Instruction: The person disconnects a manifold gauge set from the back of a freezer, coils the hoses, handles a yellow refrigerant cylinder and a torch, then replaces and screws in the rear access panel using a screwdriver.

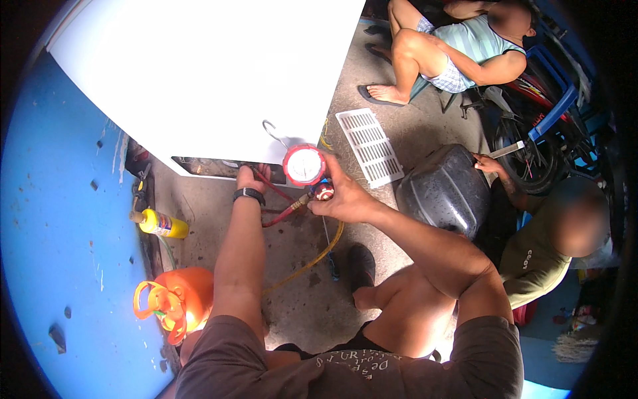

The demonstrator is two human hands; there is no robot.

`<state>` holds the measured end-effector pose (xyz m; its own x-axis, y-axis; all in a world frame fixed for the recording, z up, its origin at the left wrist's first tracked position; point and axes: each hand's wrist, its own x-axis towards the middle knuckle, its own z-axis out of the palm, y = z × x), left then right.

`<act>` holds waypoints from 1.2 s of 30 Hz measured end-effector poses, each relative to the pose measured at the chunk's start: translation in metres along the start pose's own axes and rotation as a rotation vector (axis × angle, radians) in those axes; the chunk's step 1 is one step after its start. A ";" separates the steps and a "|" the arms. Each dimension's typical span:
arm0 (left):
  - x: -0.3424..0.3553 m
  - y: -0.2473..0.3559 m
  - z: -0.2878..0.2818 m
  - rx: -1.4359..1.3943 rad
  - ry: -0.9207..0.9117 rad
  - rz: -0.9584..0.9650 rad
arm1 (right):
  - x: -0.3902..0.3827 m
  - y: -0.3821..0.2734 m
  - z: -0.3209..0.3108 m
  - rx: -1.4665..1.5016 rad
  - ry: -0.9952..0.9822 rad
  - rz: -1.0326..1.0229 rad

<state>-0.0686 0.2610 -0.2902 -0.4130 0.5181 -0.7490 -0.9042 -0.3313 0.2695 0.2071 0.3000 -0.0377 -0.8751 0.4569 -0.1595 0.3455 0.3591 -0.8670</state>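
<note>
My right hand (349,196) grips a round pressure gauge (306,165) with a red rim and white dial, its fingers around the gauge's side and fittings. A metal hook (274,133) sticks up from the gauge. From its fitting a red hose (282,215) runs left, and a yellow hose (325,253) curves down to the floor. My left hand (250,178), with a black band at the wrist, reaches into the low opening (203,167) of a large white appliance (219,80). Its fingers are mostly hidden there, beside the red hose.
An orange gas cylinder (196,292) and a small yellow cylinder (166,225) stand along the blue wall (66,199). A white slotted grille (369,146) lies right of the appliance. One person (465,53) sits beyond; another (538,246) touches a dark rounded casing (445,189) near a bicycle wheel (525,153).
</note>
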 end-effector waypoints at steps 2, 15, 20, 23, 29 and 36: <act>0.002 0.003 -0.005 -0.053 -0.123 -0.075 | -0.001 -0.001 -0.001 0.009 0.001 0.004; -0.015 -0.006 0.011 0.060 -0.049 -0.063 | -0.001 0.010 0.000 -0.081 0.044 -0.035; -0.014 -0.006 0.005 0.157 0.096 0.102 | -0.003 -0.006 0.001 -0.054 -0.004 0.048; -0.003 0.005 0.000 0.111 -0.014 -0.028 | -0.002 -0.006 -0.001 -0.058 -0.011 0.078; -0.035 -0.015 0.022 0.200 0.108 0.033 | -0.005 0.003 -0.003 -0.096 -0.004 0.095; -0.007 -0.005 0.004 0.047 -0.058 -0.046 | -0.003 0.004 -0.003 -0.059 -0.014 0.091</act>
<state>-0.0618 0.2620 -0.2836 -0.3755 0.5771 -0.7253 -0.9258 -0.2697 0.2647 0.2120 0.3030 -0.0394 -0.8436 0.4784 -0.2438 0.4431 0.3639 -0.8193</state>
